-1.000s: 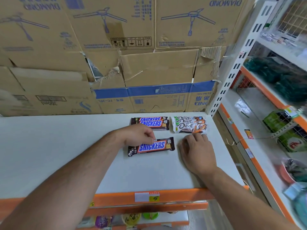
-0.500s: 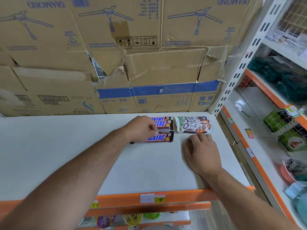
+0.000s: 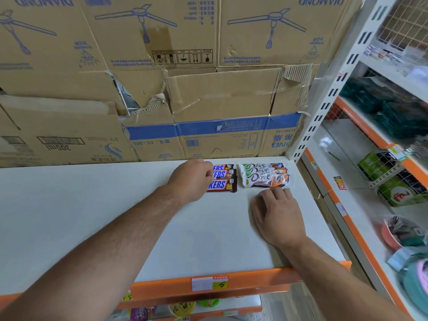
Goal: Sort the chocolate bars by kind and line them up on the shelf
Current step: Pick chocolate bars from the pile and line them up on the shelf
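Note:
Three brown Snickers bars (image 3: 224,178) lie side by side at the back of the white shelf (image 3: 92,216), labels facing me. My left hand (image 3: 191,179) covers their left ends with curled fingers and grips the front Snickers bar (image 3: 222,186). Right of them lie three white Dove bars (image 3: 264,176), packed closely in a row of their own. My right hand (image 3: 276,215) rests flat on the shelf just in front of the Dove bars, with its fingertips at the nearest bar's front edge.
Stacked cardboard boxes (image 3: 208,100) wall off the back of the shelf. A white slotted post (image 3: 335,89) stands at the right rear corner. An orange front lip carries a price tag (image 3: 209,283). Another shelf unit with goods (image 3: 393,181) stands to the right.
My left hand has slid the front Snickers bar back against the other two, so all three now lie together. The right hand stays flat before the Dove bars.

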